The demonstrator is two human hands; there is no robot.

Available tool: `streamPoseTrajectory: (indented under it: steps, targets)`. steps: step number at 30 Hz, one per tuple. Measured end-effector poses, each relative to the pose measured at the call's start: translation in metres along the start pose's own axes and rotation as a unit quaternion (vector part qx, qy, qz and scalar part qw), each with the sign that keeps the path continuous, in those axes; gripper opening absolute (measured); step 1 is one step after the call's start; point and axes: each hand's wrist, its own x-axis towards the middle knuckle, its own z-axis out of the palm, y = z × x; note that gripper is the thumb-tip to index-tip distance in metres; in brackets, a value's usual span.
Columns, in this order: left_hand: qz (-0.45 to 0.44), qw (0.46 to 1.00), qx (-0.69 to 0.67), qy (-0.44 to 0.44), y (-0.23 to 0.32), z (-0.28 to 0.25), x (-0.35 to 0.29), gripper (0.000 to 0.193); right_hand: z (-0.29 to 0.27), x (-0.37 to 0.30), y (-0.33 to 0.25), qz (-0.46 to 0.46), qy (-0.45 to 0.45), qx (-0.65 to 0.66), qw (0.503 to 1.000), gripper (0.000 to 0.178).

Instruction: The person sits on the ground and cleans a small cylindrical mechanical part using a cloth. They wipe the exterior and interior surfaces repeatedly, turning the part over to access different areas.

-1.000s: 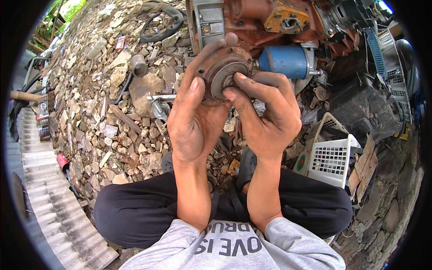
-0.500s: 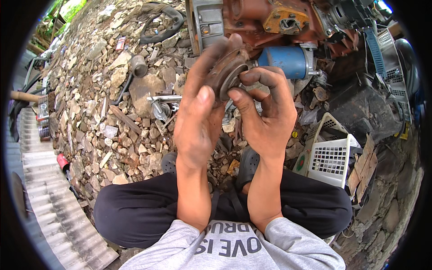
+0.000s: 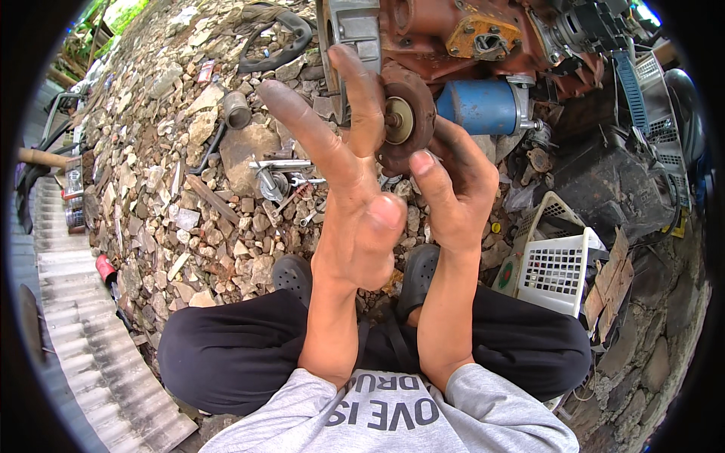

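Between my hands is a round, rusty brown metal part (image 3: 420,90) with a pale ring-shaped centre and a short stub at its middle. My right hand (image 3: 459,192) grips it at the near right edge, thumb in front and fingers curled behind. Open, with two fingers stretched up and apart, my left hand (image 3: 343,177) is at the part's left side; one finger overlaps its edge, and I cannot tell whether it touches. The remaining left fingers are partly hidden. Just beyond the part, to the right, lies a blue cylindrical canister (image 3: 477,107) joined to a metal fitting.
A rust-red engine block (image 3: 427,34) stands at the far side. Wrenches (image 3: 281,164) lie on the stony ground (image 3: 162,226) near a metal cup (image 3: 235,111). To the right are a white plastic basket (image 3: 555,264) and a dark box (image 3: 604,185). Corrugated sheeting (image 3: 98,325) runs along the left.
The round part has turned so its pale centre now faces left and toward me. My left hand has let go of its rim and spread its fingers; my right hand still holds it.
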Motion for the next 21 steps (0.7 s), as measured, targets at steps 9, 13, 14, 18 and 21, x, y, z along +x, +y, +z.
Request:
streamPoseTrajectory:
  steps: [9, 13, 14, 18, 21]
  targets:
    - [0.034, 0.999, -0.005, -0.001, 0.001, 0.002, 0.004, 0.104, -0.005, -0.003, 0.005, 0.004, 0.06, -0.039, 0.997, 0.026]
    - [0.024, 1.0, -0.011, 0.016, 0.0, 0.001, 0.002, 0.104, -0.005, -0.002, 0.006, 0.003, 0.079, -0.041, 0.996, 0.026]
    - [0.021, 0.999, -0.01, 0.032, 0.0, 0.002, 0.002, 0.101, -0.004, -0.002, 0.006, 0.003, 0.086, -0.033, 0.996, 0.026]
    - [0.017, 0.997, 0.026, 0.067, -0.005, 0.0, 0.001, 0.087, -0.007, -0.002, 0.008, 0.006, 0.122, -0.012, 0.992, 0.027]
    - [0.014, 0.99, 0.133, 0.053, -0.001, -0.011, 0.005, 0.067, -0.003, -0.001, 0.002, 0.004, 0.136, 0.008, 0.991, 0.027]
